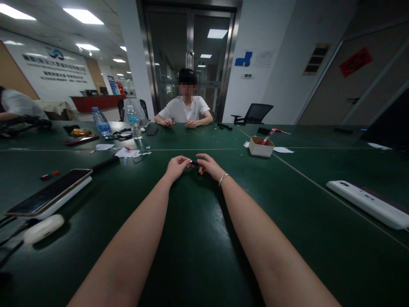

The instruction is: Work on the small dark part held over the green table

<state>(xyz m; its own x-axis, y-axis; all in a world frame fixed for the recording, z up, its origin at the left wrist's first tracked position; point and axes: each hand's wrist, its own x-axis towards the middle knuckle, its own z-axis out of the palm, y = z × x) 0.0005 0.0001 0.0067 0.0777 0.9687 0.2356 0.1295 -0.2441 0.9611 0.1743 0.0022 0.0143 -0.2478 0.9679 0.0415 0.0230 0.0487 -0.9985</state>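
Note:
Over the middle of the dark green table point(194, 221), both arms reach forward and meet at a small black object with a silver end point(194, 162). Its exact kind is too small to make out. My left hand point(177, 167) pinches the silver end between thumb and fingertips. From the other side, my right hand point(211, 166) has its fingers closed at the black end, partly covering it. A silver bracelet point(223, 179) circles the right wrist.
Left of my arms lie a phone point(53, 192) on a white block, a pale rounded device point(44, 229) and cables. Water bottles point(133, 122) stand farther back. A small open box point(261, 147) and a white device point(367, 204) are on the right. A person point(185, 110) sits opposite.

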